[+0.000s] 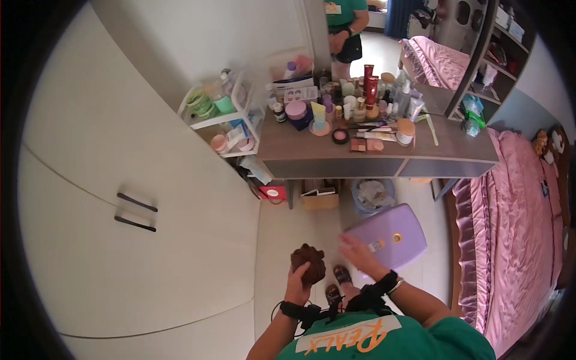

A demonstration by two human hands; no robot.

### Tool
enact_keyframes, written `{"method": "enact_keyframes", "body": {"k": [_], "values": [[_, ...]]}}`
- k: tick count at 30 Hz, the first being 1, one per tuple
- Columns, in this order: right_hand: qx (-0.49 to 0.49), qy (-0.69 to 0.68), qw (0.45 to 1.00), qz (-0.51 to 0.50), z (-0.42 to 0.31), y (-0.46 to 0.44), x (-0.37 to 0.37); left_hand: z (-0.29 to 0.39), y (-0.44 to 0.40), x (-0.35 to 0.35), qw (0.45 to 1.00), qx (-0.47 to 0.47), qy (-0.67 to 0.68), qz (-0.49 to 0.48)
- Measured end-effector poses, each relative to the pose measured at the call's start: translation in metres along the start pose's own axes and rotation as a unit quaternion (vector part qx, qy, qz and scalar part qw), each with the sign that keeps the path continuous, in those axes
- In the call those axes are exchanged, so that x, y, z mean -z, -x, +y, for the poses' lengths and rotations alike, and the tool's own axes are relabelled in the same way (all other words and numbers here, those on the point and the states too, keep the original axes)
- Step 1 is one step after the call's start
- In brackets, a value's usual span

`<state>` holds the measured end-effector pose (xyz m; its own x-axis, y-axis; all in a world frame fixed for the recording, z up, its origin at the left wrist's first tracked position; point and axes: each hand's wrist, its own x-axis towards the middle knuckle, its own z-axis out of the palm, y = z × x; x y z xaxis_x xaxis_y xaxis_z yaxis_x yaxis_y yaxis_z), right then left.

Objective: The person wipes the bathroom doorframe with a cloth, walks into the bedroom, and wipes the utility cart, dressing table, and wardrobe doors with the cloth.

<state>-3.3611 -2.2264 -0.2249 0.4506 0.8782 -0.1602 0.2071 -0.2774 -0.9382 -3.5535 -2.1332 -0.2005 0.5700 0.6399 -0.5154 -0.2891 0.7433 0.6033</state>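
Observation:
My left hand point(297, 285) is closed around a dark brown lumpy object with a scalloped edge point(307, 261), the thumb pressed on its near side. Its exact kind I cannot make out. To the right, my right hand point(363, 257) is held out with fingers apart and slightly blurred, nothing in it. Below or beside that hand stands a lilac plastic stool or box point(403, 235) with a yellow ring on top; whether they touch I cannot tell.
Ahead is a dressing table point(336, 168) crowded with cosmetics point(372, 90). A white shelf rack point(252, 138) stands at its left. White cabinet doors point(180, 270) fill the left side. A lined bin point(374, 195) sits under the table, and a pink bed point(516, 240) lies right.

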Motion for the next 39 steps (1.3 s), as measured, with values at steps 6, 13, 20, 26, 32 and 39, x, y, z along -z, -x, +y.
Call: {"method": "enact_keyframes", "body": {"k": [6, 13, 20, 26, 32, 39], "values": [[0.058, 0.148, 0.961, 0.226, 0.002, -0.072, 0.081, 0.045, -0.05, 0.006, 0.995, -0.074, 0.061, -0.004], [0.188, 0.27, 0.907, 0.262, -0.037, -0.174, 0.105, 0.027, -0.149, -0.024, 0.996, -0.063, 0.048, 0.05], [0.165, 0.388, 0.877, 0.23, -0.022, -0.23, 0.097, 0.002, -0.267, -0.056, 0.977, 0.004, 0.203, 0.064], [0.148, 0.445, 0.858, 0.21, -0.014, -0.248, 0.102, 0.045, -0.36, -0.007, 0.916, -0.102, 0.358, 0.149], [0.126, 0.416, 0.884, 0.175, -0.014, -0.26, 0.116, 0.116, -0.361, -0.013, 0.911, -0.26, 0.226, 0.228], [0.151, 0.421, 0.884, 0.137, -0.014, -0.258, 0.122, 0.0, -0.335, -0.135, 0.933, -0.233, -0.003, 0.275]]}}
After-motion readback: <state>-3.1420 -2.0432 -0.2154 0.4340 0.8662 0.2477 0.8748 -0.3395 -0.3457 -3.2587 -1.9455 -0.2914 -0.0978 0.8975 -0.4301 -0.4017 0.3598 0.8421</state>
